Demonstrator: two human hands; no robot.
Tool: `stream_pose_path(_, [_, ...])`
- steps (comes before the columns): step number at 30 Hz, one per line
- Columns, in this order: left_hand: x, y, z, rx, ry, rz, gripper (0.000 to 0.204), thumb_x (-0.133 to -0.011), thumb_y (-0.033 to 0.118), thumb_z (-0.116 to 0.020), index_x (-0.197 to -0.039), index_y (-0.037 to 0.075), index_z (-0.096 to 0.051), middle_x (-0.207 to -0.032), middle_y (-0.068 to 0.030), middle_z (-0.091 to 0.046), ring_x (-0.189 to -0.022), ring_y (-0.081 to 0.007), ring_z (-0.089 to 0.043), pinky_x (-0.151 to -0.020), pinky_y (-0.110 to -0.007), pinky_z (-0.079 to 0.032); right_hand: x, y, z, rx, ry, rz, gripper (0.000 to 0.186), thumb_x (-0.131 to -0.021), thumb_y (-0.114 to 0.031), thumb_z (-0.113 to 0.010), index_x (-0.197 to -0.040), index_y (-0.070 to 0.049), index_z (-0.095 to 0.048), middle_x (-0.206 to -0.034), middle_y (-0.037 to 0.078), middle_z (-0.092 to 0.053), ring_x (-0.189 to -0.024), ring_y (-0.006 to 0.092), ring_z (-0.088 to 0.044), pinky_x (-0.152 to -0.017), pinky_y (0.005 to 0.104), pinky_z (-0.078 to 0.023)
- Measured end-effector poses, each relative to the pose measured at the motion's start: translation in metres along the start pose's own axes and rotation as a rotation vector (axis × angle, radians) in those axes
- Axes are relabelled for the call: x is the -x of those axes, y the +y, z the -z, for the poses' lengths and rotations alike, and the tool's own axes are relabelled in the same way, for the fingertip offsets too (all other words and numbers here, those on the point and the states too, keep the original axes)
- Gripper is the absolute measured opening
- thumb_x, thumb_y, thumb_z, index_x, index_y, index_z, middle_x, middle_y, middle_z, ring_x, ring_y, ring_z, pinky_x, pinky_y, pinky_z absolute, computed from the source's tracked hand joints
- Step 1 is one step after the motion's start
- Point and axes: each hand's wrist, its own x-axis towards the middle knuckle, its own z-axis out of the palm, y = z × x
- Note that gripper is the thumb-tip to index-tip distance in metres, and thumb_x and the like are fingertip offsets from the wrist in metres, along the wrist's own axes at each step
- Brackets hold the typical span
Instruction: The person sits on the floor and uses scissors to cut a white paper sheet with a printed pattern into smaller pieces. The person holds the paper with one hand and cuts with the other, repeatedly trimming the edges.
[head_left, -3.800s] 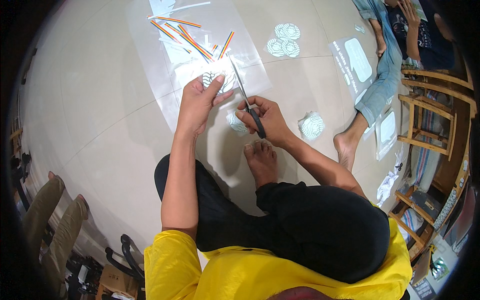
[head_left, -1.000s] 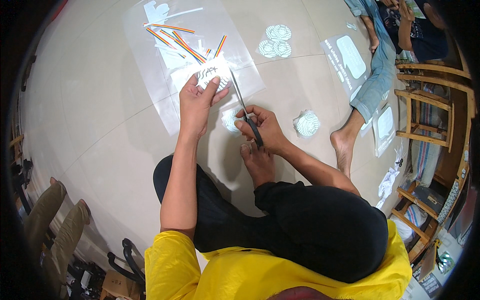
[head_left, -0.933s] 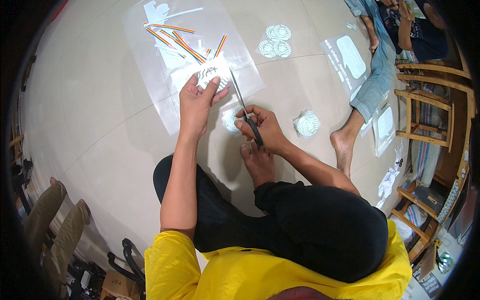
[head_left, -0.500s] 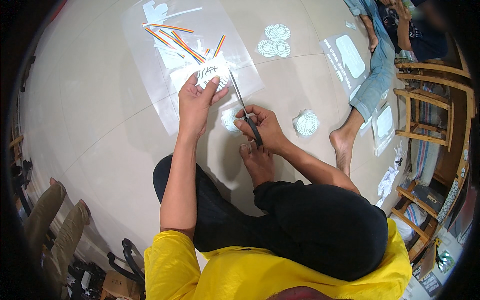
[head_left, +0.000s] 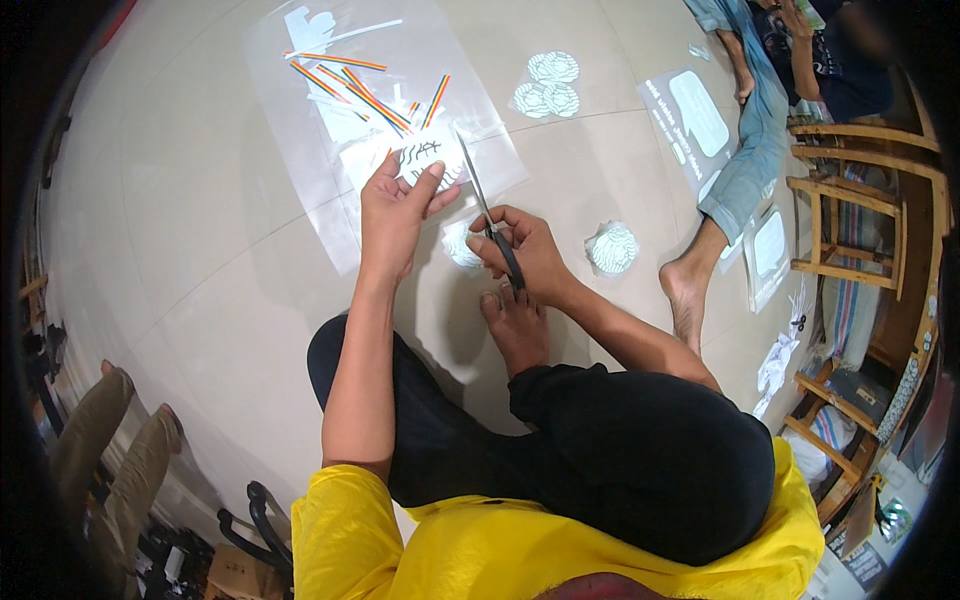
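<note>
Glossy pale beige tiled floor with thin grout lines reflecting overhead light, a wooden slatted chair at the right edge, and another wooden frame lower right

Both forearms come up from the bottom edge. Left hand is stretched way forward, arm nearly straight, fingers curled over, thumb out to the side. Right hand sits closer in – elbow bent, fingers tucked into a closed grip, knuckles up.

The right hand hides the scissors' handles.
</note>
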Motion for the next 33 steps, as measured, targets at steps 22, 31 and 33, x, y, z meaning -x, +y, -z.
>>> stream_pose_path(22, [0.002, 0.004, -0.003, 0.025, -0.025, 0.006, 0.050, -0.104, 0.005, -0.067, -0.146, -0.012, -0.047, -0.120, -0.0160, -0.072, -0.103, -0.0225, -0.075, -0.089, -0.033, -0.066, -0.018, -0.001, 0.002, -0.039, -0.003, -0.010, 0.030, -0.095, -0.023, -0.083, -0.111, -0.003, -0.068, -0.066, 0.000, -0.065, -0.055, 0.0051, -0.053, -0.050, 0.0233, -0.037])
stream_pose_path(31, [0.001, -0.002, -0.001, 0.024, -0.021, 0.019, 0.045, -0.103, 0.006, -0.069, -0.141, -0.010, -0.050, -0.115, -0.0141, -0.074, -0.104, -0.0231, -0.076, -0.092, -0.034, -0.066, -0.026, -0.005, -0.001, -0.085, -0.004, 0.058, 0.029, -0.096, -0.023, -0.083, -0.110, -0.004, -0.067, -0.067, -0.001, -0.064, -0.055, 0.0040, -0.050, -0.049, 0.0229, -0.035])
stream_pose_path(33, [0.002, -0.001, -0.002, 0.034, -0.023, 0.013, 0.044, -0.103, 0.006, -0.069, -0.140, -0.010, -0.051, -0.116, -0.0142, -0.074, -0.104, -0.0228, -0.076, -0.092, -0.034, -0.066, -0.028, -0.007, 0.000, -0.066, -0.006, 0.065, 0.029, -0.096, -0.023, -0.083, -0.109, -0.004, -0.067, -0.067, -0.001, -0.064, -0.055, 0.0039, -0.050, -0.049, 0.0229, -0.034])
